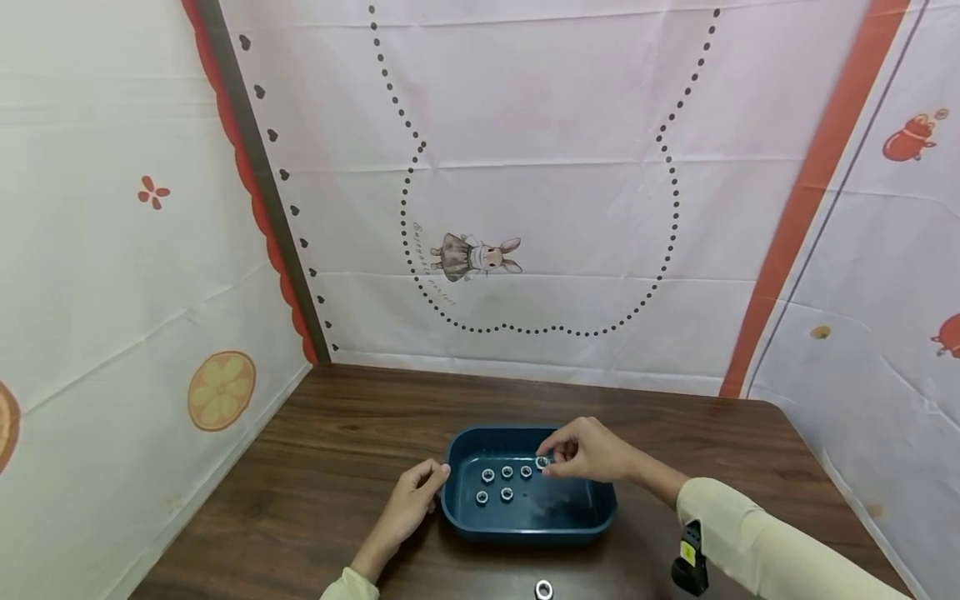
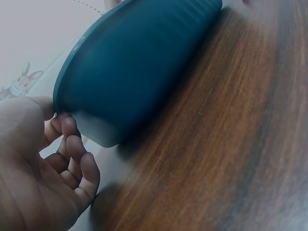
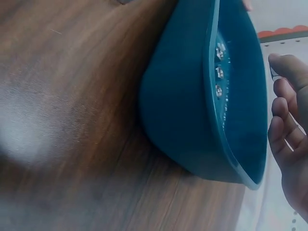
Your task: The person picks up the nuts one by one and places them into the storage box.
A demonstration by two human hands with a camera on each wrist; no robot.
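Note:
A dark blue plastic bin [image 1: 525, 528] sits on the wooden table. My left hand [image 1: 411, 498] pinches its left rim between thumb and fingers; the left wrist view shows the curled left hand [image 2: 53, 159] at the rim. Over the bin's back right part, my right hand [image 1: 592, 452] pinches a small metal nut [image 1: 542, 462] between thumb and forefinger. Inside, several similar nuts lie on the bin floor in two rough rows, among them a front one [image 1: 507, 494] and a back left one [image 1: 488, 476]. In the right wrist view the right hand [image 3: 293, 106] appears beyond the rim.
Another metal nut [image 1: 543, 590] lies on the table [image 1: 360, 433] in front of the bin. A printed white cloth [image 1: 540, 208] hangs behind the table and along both sides. A black device [image 1: 690, 560] is strapped on the right sleeve.

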